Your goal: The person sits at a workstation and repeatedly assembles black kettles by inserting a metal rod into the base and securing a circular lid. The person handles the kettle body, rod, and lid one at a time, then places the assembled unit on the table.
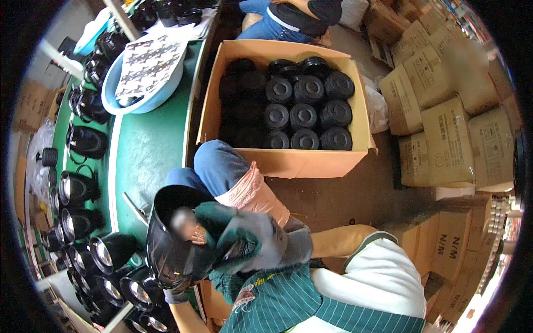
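A glossy black kettle body [166, 255] with a wide open mouth is tilted in front of my apron. My left hand [176, 295], in a grey glove, grips it low on its near side; most of those fingers are hidden behind it. At the mouth, my right hand [258, 236], also covered in grey, is closed round a bunched dark green cloth [214, 219]. That hand is smeared by motion, and the fingers barely show. Under the kettle body are my blue-jeaned knees, one with a pink cover [258, 191].
On my left runs a green worktable [147, 147] bearing several black kettle bodies [83, 141] and a light blue basin [147, 105] topped with a patterned sheet [150, 66]. Ahead stands an open carton [311, 164] of round black parts [304, 115]. Stacked cartons [447, 139] line the right. Another person [288, 19] sits beyond.
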Tool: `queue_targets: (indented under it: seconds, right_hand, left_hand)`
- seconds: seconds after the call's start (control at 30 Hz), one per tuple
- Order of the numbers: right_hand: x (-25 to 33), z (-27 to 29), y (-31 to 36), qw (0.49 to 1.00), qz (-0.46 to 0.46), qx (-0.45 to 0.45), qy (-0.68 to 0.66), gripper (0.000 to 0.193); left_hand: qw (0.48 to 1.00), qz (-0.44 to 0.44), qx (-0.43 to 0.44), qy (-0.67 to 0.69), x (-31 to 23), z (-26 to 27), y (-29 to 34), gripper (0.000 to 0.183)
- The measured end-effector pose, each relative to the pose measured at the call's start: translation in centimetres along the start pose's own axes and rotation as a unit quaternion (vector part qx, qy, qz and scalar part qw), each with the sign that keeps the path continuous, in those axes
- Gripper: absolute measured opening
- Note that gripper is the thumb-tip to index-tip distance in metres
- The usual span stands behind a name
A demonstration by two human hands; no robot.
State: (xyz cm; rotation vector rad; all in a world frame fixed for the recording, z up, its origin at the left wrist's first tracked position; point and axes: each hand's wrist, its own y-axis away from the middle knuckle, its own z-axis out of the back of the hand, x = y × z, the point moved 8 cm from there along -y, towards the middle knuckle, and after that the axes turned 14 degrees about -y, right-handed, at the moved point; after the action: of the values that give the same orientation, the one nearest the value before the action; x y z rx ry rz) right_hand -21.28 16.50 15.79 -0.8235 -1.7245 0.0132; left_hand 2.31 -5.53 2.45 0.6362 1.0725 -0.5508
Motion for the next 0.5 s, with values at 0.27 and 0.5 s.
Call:
queue_targets:
  seconds: [0.27, 0.5]
  right_hand:
    - [-4.0, 4.4, -2.8, 0.99, -0.082, 0.069, -0.091, 0.064]
    - [-17.2, 39.1, 3.9, 0.607, -0.536, -0.219, 0.544, 0.129]
  left_hand:
    - [0.998, 0.062, -0.016, -0.022, 1.5, -4.1, -1.8, 0.051]
    - [0.995, 0.092, -0.024, -0.036, 2.5, -4.1, -2.8, 0.043]
